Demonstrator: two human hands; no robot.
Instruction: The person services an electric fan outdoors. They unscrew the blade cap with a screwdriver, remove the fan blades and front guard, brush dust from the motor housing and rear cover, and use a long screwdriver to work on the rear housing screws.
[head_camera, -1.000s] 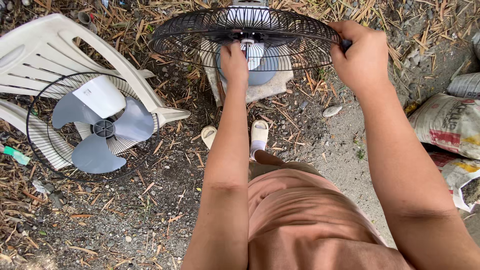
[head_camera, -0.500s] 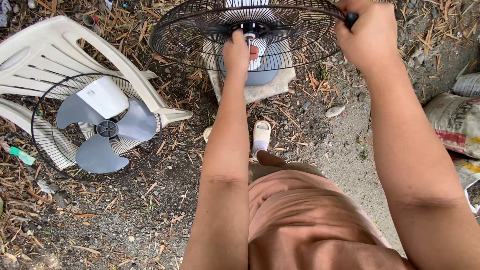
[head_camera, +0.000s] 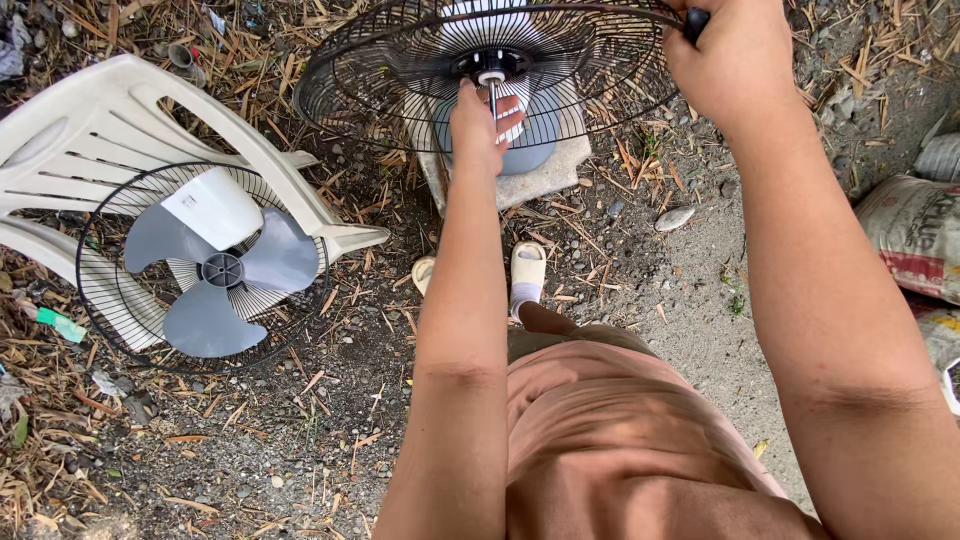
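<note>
A black wire fan guard (head_camera: 400, 70) on a standing fan fills the top of the view, with a metal motor shaft (head_camera: 492, 92) at its centre. My left hand (head_camera: 478, 125) reaches into the guard, fingers curled around the shaft. At the guard's right rim my right hand (head_camera: 725, 60) is closed on the wire edge and a black clip. The fan's round base (head_camera: 540, 165) stands on a pale slab below.
To the left, a second wire guard (head_camera: 115, 310) holding a grey three-blade fan blade (head_camera: 220, 270) leans against a tipped white plastic chair (head_camera: 110, 130). Filled sacks (head_camera: 915, 230) lie at right. My sandalled feet (head_camera: 527, 270) stand on gravel with dry straw.
The view has shifted so the guard sits higher in frame. My left hand has stayed at the shaft and my right hand has kept its grip on the rim.
</note>
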